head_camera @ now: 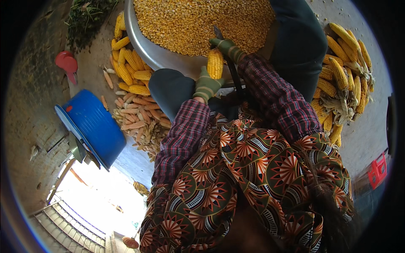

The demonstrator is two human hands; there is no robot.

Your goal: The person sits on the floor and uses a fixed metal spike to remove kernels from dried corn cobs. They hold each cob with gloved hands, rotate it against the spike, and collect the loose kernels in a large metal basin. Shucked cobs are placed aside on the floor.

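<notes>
My left hand (207,84), in a green striped glove, is closed around the lower end of a yellow corn cob (215,64) that stands upright. At the cob's upper right, my right hand (228,49), gloved alike, touches a dark metal bar (233,76) with a pointed tip; whether its fingers grip the bar or the cob's top is hard to tell. Both hands are over the near rim of a wide metal basin (177,60), which holds loose corn kernels (202,22).
Whole corn cobs (129,64) and stripped cobs (139,110) lie left of the basin. More corn with husks (345,76) is heaped at the right. A blue tub (95,123), a red scoop (67,63) and green leaves (90,22) are at the left, a red plastic item (377,170) at the lower right.
</notes>
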